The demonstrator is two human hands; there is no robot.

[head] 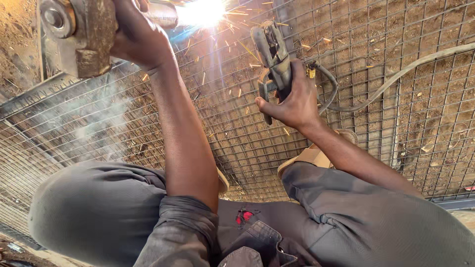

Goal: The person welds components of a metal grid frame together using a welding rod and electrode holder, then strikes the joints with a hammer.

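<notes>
My right hand point(293, 100) is shut on a worn welding electrode holder point(273, 52), its jaws pointing up toward a bright white arc point(203, 12) that throws orange sparks over a wire mesh panel point(376, 44). A grey cable point(396, 78) runs from the holder off to the right across the mesh. My left hand point(138, 37) grips a heavy rusty hammer-like tool point(79, 34) by its metal shaft, held up at the top left right beside the arc. I cannot see the electrode tip in the glare.
I squat on the mesh in grey trousers, my knees point(99, 207) low in view and a tan sandal point(309, 157) under my right leg. Smoke point(99, 118) drifts at the left. A metal frame bar point(29, 95) edges the mesh; bare dirt lies beneath.
</notes>
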